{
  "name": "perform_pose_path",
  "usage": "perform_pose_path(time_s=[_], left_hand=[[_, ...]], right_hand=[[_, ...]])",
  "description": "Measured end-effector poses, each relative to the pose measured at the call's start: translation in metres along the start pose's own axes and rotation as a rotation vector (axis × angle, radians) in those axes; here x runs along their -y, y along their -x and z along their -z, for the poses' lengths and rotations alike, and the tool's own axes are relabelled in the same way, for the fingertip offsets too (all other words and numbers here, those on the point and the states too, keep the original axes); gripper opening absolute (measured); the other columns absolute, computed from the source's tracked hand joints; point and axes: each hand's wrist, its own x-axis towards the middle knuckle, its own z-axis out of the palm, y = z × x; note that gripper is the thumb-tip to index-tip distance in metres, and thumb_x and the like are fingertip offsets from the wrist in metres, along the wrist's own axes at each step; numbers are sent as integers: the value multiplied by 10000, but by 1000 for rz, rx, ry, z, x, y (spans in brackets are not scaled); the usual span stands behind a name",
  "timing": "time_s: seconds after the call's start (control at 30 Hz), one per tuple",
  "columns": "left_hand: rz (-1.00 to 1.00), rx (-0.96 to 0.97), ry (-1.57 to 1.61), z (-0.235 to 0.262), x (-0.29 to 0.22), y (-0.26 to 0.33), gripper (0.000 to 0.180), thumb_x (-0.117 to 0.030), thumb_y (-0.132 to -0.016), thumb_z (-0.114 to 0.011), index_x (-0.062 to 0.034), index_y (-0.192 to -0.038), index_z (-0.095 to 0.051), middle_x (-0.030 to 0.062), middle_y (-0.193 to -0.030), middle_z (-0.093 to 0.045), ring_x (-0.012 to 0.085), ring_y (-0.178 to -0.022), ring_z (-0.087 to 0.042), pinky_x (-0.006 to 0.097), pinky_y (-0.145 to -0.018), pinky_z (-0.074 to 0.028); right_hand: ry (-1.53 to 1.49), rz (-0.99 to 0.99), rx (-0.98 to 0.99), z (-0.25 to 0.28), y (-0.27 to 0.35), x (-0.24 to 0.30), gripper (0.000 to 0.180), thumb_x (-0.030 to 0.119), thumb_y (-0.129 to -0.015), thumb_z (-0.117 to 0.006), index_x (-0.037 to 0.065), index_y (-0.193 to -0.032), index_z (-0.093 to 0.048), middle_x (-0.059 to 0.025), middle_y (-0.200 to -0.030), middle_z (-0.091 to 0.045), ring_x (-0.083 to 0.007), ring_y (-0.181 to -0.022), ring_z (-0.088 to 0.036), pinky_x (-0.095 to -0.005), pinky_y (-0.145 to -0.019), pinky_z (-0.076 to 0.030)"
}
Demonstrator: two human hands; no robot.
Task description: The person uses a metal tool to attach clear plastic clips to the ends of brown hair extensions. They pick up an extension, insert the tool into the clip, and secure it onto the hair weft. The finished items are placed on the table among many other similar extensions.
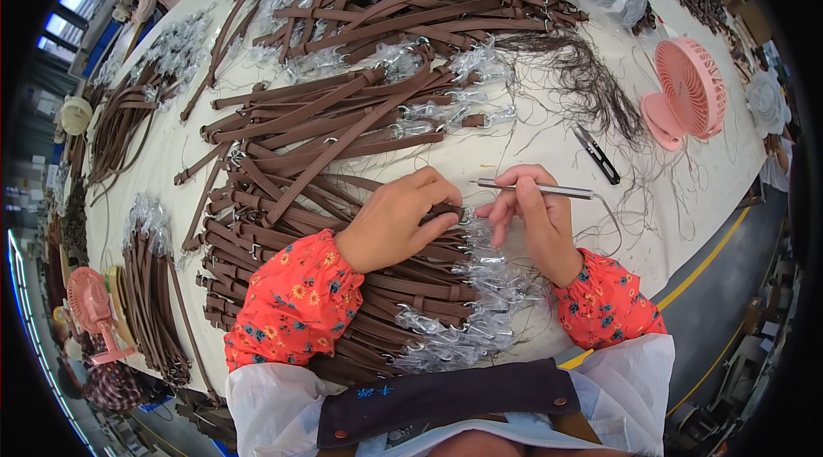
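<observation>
We see the right hand (536, 217) curled around a slim metal tool (536, 189), a thin silvery rod pinched between thumb and fingers; its long axis runs almost level across the picture, the fine tip pointing toward our left and the far end sticking out past the hand to the right, where a bent wire trails from it. The left hand (399, 219) lies palm down with fingers bent, pressing on a brown strap (441, 215) at the top of the near pile of straps (343, 285), close to the tool's tip; whether it pinches the strap or only pins it we cannot tell. The straps are flat, narrow, matte brown bands like leather, lying mostly left to right in the pile, their right ends fitted with metal clasps wrapped in crinkled clear plastic (480, 303). Both forearms wear red flowered sleeves (296, 303). The pile rests on a pale cloth-covered table (531, 153). Beyond the hands lie more strap heaps (343, 114), a tangle of dark threads (591, 80), black thread snips (597, 155) and a round pink desk fan (690, 93).
</observation>
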Motion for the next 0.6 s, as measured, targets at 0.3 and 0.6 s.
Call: perform_pose_path(time_s=[0.3, 0.6], left_hand=[[72, -82, 102, -4, 7, -1, 80, -84, -933, -661, -23, -980, -639, 68, -829, -609, 158, -686, -583, 296, -622, -462], [187, -30, 308, 6, 15, -1, 146, -147, -943, -661, -4, -955, -632, 78, -814, -611, 131, -659, -583, 295, -591, -459]], right_hand=[[66, -73, 115, 5, 1, -2, 369, 331, -1103, -383, -2, -1117, -540, -69, -755, -622, -120, -599, -607, -347, -830, -567], [43, -157, 188, 5, 1, -2, 334, 302, -1093, -429, -1, -1130, -564, -84, -800, -633, -116, -635, -610, -254, -632, -514]])
